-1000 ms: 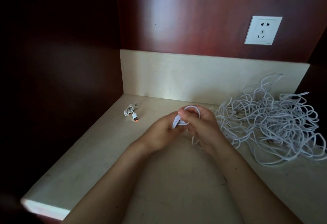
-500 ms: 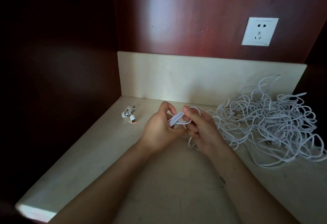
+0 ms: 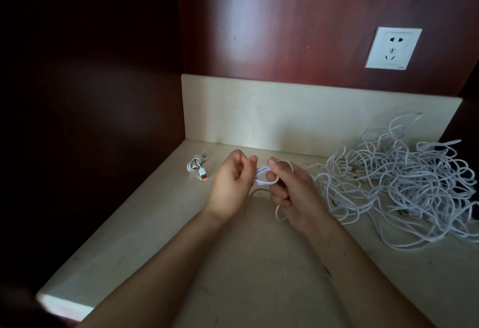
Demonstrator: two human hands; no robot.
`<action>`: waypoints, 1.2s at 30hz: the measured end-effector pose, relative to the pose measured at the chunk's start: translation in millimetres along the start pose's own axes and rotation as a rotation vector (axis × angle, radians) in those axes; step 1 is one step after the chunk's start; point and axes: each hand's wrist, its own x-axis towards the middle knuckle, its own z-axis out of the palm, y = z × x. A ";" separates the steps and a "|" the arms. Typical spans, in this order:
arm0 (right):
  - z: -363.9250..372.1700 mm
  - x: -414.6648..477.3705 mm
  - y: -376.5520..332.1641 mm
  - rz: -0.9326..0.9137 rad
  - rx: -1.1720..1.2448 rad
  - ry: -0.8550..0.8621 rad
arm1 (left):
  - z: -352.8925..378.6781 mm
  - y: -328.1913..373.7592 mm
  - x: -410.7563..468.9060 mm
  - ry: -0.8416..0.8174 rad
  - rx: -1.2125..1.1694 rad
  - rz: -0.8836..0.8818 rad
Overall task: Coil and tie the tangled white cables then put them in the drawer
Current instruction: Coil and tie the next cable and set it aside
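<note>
One left hand (image 3: 229, 187), one right hand (image 3: 294, 195), one held coil (image 3: 262, 175), one tied bundle (image 3: 197, 165), one cable tangle (image 3: 404, 182), one socket (image 3: 393, 48)

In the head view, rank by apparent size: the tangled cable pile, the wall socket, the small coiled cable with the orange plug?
1. tangled cable pile
2. wall socket
3. small coiled cable with the orange plug
The socket sits farther back, so true sizes may differ.
</note>
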 end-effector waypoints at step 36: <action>3.5 -9.5 5.6 -0.513 -1.064 -0.149 | -24.0 5.7 6.3 0.023 0.631 0.034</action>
